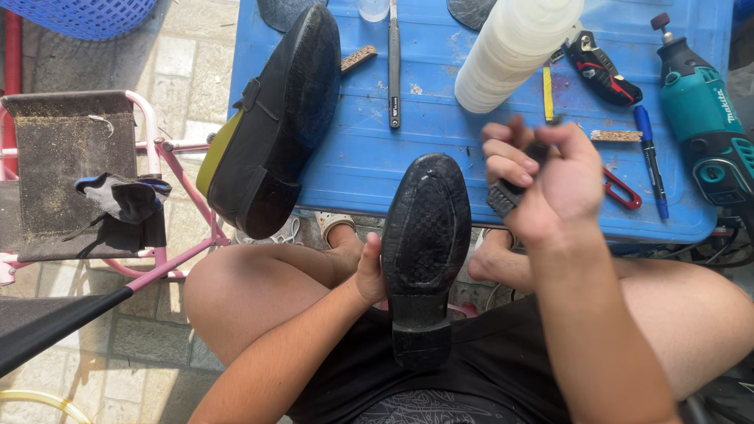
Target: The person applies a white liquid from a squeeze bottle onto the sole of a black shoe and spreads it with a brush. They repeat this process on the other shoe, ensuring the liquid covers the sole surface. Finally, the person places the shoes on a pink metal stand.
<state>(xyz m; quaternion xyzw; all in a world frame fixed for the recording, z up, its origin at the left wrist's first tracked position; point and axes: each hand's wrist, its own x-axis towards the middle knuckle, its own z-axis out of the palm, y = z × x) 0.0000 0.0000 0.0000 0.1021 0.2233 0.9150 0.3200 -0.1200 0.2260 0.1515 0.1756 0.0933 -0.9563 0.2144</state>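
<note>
1. My counter (377,169) is a blue plastic top, scuffed and dusty.
2. A black shoe (271,126) lies on its left edge, hanging over.
3. A long metal file (393,67) lies beside a white plastic bottle (514,47).
4. At the right lie a black utility knife (601,71), a blue pen (650,157) and a teal rotary tool (703,118).

blue table (361,165) | second black shoe (275,126) | teal rotary tool (703,118) | utility knife (601,71) | pink folding chair (169,157)
</note>
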